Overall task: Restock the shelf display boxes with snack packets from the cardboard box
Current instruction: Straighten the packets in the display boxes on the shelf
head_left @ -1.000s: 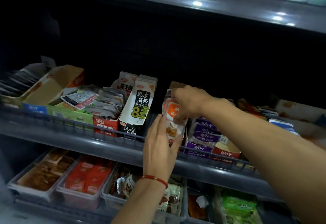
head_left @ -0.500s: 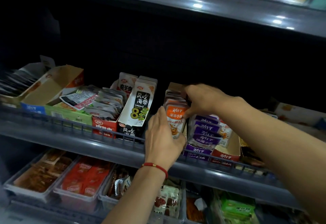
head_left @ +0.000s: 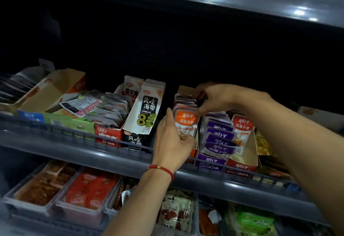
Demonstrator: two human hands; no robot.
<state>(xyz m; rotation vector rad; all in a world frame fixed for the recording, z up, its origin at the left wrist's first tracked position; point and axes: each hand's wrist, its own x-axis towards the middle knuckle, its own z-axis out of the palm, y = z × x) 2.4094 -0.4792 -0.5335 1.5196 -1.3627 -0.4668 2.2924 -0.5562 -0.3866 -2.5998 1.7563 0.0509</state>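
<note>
The left hand (head_left: 172,139), a red string bracelet (head_left: 161,169) at its wrist, lies against the front of the row of orange snack packets (head_left: 186,122), its fingers straight along the left side of the stack and its thumb curled under the lower edge of the front packet, so it grips that front packet; the right hand (head_left: 216,99) reaches in from the right with its fingers curled narrow, pinching the tops of the packets at the rear of the same row, just beside a brown cardboard flap (head_left: 185,89); the orange packets stand upright in their display box between the two hands, on the middle shelf (head_left: 74,142) behind a low wire rail; just to the right, touching it, a purple display box (head_left: 211,161) holds overlapping purple packets (head_left: 220,136), and beyond that a red display box (head_left: 242,165) holds a red packet (head_left: 243,126) standing upright; to the left stands a tall black-and-white box (head_left: 145,116) of pale packets, then a red box (head_left: 108,134) of leaning silver packets, then a green box (head_left: 68,122) and an open cardboard box (head_left: 54,88); on the lower shelf, clear plastic trays (head_left: 81,215) hold brown and red packets.
</note>
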